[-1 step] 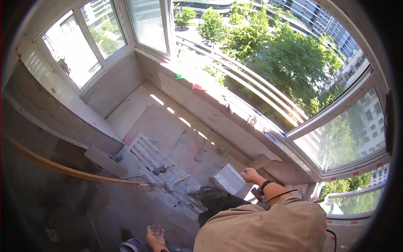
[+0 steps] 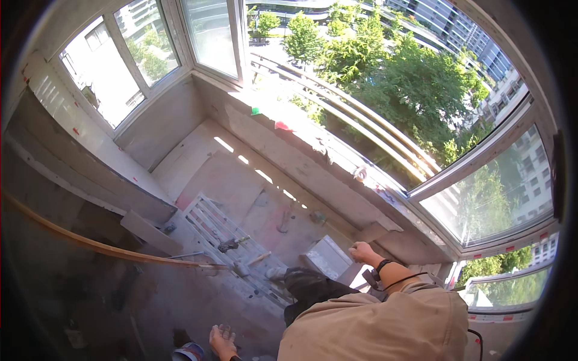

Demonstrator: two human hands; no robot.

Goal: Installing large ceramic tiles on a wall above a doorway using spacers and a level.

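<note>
Down at the lower edge, the left hand (image 2: 223,341) hangs near the can (image 2: 195,349), its fingers loosely bent and a little apart; that can stands to the hand's left, cut by the frame's edge, contents too dim to tell; over on the other side, the right hand (image 2: 363,253) is up beside the pale block (image 2: 327,257), fingers folded inward, and whether they pinch anything I cannot tell; a dark tool (image 2: 228,245) lies on the slatted frame (image 2: 209,221).
</note>
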